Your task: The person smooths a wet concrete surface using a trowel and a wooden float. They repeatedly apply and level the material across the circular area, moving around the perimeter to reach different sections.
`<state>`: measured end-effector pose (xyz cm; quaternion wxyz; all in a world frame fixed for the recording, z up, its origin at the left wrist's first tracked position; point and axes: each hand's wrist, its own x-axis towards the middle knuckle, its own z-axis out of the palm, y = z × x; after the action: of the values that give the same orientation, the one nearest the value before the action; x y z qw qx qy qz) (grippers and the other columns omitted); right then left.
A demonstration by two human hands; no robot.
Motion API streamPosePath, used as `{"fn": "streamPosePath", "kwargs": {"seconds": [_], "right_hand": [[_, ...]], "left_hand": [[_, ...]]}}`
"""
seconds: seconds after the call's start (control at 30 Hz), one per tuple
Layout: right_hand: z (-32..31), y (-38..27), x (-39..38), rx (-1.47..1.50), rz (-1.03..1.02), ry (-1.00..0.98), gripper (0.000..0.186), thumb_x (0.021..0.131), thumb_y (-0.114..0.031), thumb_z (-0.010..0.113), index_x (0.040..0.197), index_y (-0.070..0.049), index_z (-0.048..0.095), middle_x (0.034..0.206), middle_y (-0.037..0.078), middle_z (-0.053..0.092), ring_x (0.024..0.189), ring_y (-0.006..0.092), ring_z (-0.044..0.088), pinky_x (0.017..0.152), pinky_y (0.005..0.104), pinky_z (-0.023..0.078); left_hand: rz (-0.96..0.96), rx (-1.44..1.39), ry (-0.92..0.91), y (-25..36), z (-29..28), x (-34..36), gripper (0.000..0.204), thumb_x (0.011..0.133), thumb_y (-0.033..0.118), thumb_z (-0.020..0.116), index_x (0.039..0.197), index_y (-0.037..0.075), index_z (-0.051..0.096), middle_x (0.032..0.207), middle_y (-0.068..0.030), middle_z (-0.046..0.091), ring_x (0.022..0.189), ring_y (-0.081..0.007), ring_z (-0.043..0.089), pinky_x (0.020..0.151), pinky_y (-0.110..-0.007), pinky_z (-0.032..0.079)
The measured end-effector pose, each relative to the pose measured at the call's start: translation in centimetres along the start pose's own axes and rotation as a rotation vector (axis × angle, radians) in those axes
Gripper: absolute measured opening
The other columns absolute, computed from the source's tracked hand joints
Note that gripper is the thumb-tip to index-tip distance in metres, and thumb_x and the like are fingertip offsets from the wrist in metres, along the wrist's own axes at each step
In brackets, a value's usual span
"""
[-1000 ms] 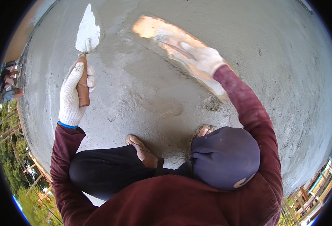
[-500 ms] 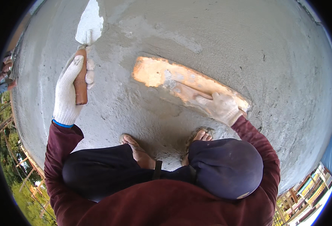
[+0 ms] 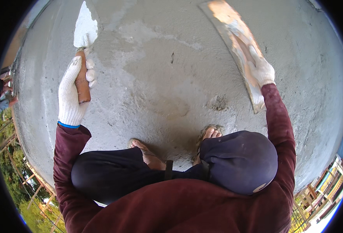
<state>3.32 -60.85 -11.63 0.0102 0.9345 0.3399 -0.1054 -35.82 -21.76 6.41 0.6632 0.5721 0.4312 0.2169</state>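
In the upper left, the left hand (image 3: 69, 87) curls its fingers round a trowel (image 3: 85, 30); upper right, the right hand's (image 3: 263, 70) clasp a wooden float (image 3: 238, 33) on grey concrete (image 3: 163, 77).

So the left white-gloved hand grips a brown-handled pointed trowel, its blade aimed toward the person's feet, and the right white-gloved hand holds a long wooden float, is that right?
Not quite: in the head view, the blade of the brown-handled pointed trowel aims away from the feet. The rest stands.
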Motion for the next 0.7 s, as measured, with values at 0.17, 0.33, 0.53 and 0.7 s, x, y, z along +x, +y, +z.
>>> {"fn": "streamPosePath", "kwargs": {"seconds": [0.17,0.33,0.53,0.7], "right_hand": [[2.1,7.4,-12.2,0.036,0.062,0.036,0.075,0.098,-0.037,0.062,0.164,-0.034,0.026,0.101,0.02,0.071,0.088,0.0363,0.074,0.078,0.0442,0.06],[-3.9,-7.9,-11.2,0.107,-0.42,-0.351,0.051,0.104,-0.03,0.056,0.153,-0.03,0.043,0.097,0.018,0.068,0.081,0.0321,0.074,0.065,0.0468,0.06],[-1.7,-13.8,-4.2,-0.136,-0.614,-0.393,0.05,0.105,-0.025,0.053,0.152,-0.04,0.044,0.096,0.011,0.068,0.082,0.0254,0.075,0.064,0.0439,0.062],[-2.3,-7.8,0.1,0.051,-0.276,-0.192,0.055,0.105,-0.039,0.052,0.159,-0.037,0.038,0.108,0.015,0.073,0.092,0.0272,0.075,0.075,0.0451,0.062]], "left_hand": [[0.015,0.019,0.028,0.2,-0.1,0.0,0.044,0.101,0.038,0.066,0.128,0.003,0.061,0.101,-0.0056,0.066,0.082,-0.0104,0.061,0.069,-0.026,0.048],[0.02,0.015,-0.105,0.2,1.3,0.5,0.045,0.099,0.039,0.069,0.124,0.002,0.064,0.1,-0.0067,0.067,0.082,-0.0116,0.063,0.069,-0.027,0.05],[0.013,0.038,-0.108,1.5,6.7,-1.2,0.053,0.1,0.038,0.068,0.134,-0.001,0.059,0.105,-0.0085,0.067,0.082,-0.014,0.063,0.069,-0.028,0.051],[-0.003,-0.026,-0.11,2.3,4.6,-1.0,0.055,0.103,0.034,0.064,0.142,-0.003,0.052,0.108,-0.0084,0.064,0.084,-0.0125,0.061,0.068,-0.025,0.05]]}}
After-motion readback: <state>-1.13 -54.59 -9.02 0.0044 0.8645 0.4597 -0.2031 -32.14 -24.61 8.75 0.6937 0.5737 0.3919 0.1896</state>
